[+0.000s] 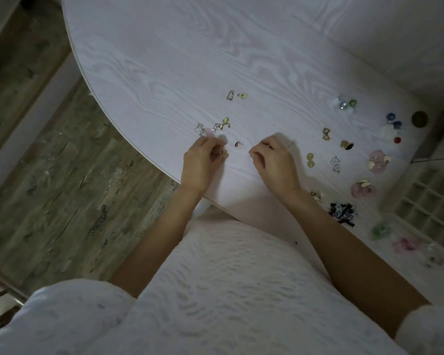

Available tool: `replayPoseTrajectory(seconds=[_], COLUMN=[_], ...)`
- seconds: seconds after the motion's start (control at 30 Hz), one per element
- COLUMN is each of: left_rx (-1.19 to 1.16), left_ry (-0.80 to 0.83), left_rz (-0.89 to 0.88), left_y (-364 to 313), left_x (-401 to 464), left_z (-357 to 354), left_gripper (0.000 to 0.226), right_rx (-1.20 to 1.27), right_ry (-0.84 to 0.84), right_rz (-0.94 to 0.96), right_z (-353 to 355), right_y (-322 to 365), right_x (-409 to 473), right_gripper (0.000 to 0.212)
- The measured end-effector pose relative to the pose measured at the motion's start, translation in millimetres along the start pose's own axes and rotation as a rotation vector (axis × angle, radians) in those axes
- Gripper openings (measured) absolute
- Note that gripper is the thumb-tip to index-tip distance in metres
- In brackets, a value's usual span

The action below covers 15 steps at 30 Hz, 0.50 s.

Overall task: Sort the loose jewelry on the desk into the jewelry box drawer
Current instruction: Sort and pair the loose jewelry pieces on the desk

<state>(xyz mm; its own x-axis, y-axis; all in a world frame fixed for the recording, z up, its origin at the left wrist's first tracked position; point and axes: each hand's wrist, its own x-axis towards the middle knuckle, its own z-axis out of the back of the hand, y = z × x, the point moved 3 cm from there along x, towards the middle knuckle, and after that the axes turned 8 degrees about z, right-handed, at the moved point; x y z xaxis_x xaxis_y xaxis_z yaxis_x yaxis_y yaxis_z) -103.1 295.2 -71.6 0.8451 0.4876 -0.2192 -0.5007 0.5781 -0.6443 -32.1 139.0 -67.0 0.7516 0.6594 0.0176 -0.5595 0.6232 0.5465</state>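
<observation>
Head view, the only one supplied: both hands are seen low on the white desk (164,60), close to its near curved edge. The left hand (201,162) is curled, with a small gold-toned piece (222,152) apparently pinched at its fingertips; what the piece is cannot be told. The right hand (273,162) is curled too, and something tiny and dark seems held at its fingertip near 9 o'clock of the hand, but a firm grip cannot be confirmed. A small dark stud (238,144) lies loose between the two hands, at about 1 o'clock from the left hand and 10 o'clock from the right, slightly nearer the left; it is too small for a long axis to be read. A tangled cluster of pink, silver and yellow-green pieces (213,128) sits at 12 o'clock, just beyond the left fingertips. A gold pair (236,95) lies farther out at 12 o'clock. The rest of the jewelry is spread toward 3 o'clock of the right hand, already grouped in pairs: yellow beads (310,160), a bow piece (326,133), pink discs (377,161). The jewelry box drawer (431,201), a grid of small compartments, is seen at the far right edge, about 4 o'clock from the right hand, so the right hand is judged the nearer one for any drop-off. The stud between the hands is judged the likeliest next pick, reachable by either hand.
</observation>
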Motion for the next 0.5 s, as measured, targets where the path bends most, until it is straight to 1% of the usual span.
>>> replayPoseTrajectory(seconds=[0.1,0.23,0.33,0.4,0.5], left_rx=[-0.011,-0.015,0.052,0.068,0.05], left_ry=[-0.02,0.002,0.034,0.024,0.01], left_rz=[0.024,0.006,-0.039,-0.061,-0.012], left_y=[2.7,3.3,3.5,1.2,-3.7], left_x=[-1.8,-4.4,-3.3,-1.9,2.3], left_z=[0.3,-0.6,-2.3,-0.8,4.8], left_gripper=[0.017,0.01,0.007,0.005,0.003], right_rx=[0.001,-0.006,-0.012,-0.015,-0.007], right_ry=[0.0,-0.002,-0.006,0.002,0.048], right_rz=[-0.001,-0.032,-0.026,-0.029,-0.065], right_z=[-1.9,-3.5,-1.7,0.4,1.2], right_y=[0.5,1.0,2.6,2.5,1.2], right_x=[-2.2,-3.3,-2.5,-0.8,2.3], right_gripper=[0.012,0.016,0.016,0.014,0.012])
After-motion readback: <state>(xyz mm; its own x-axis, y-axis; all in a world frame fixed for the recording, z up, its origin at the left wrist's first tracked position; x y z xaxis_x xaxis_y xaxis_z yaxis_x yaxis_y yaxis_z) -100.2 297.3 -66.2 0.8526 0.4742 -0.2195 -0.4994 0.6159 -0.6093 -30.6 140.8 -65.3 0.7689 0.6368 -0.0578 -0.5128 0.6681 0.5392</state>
